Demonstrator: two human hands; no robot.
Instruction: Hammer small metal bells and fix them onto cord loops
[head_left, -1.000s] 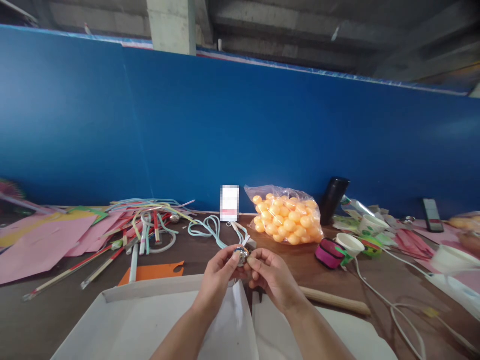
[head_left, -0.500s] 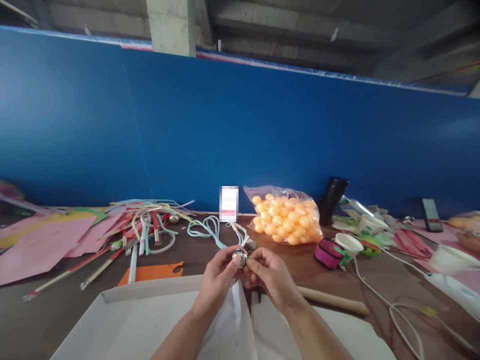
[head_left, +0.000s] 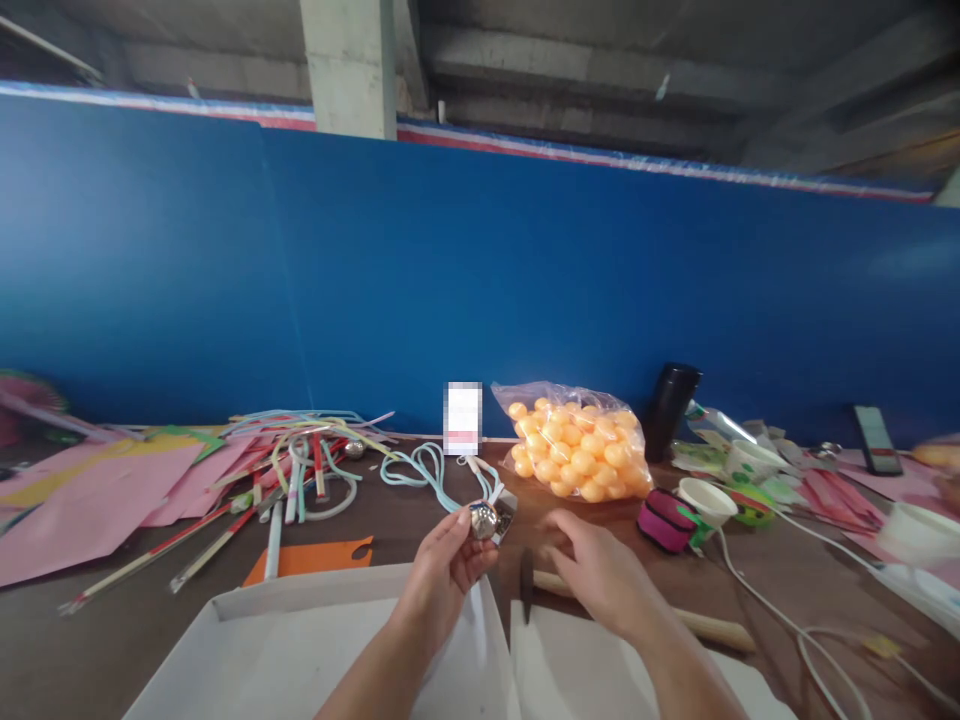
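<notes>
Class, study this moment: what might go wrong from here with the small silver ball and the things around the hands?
1. Only the left hand pinches the small silver ball at its fingertips; it might slip and roll across the cluttered table.
2. The open right hand hovers just above the wooden stick and could knock it.
3. The light blue cord lies close behind the ball and may snag.

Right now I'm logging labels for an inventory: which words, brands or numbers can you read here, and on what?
No text can be read.
The white card by the blue wall: pixelated, unreadable.
The paper cup: green print, too small to read.
The silver ball in the left hand: no marking shows.
</notes>
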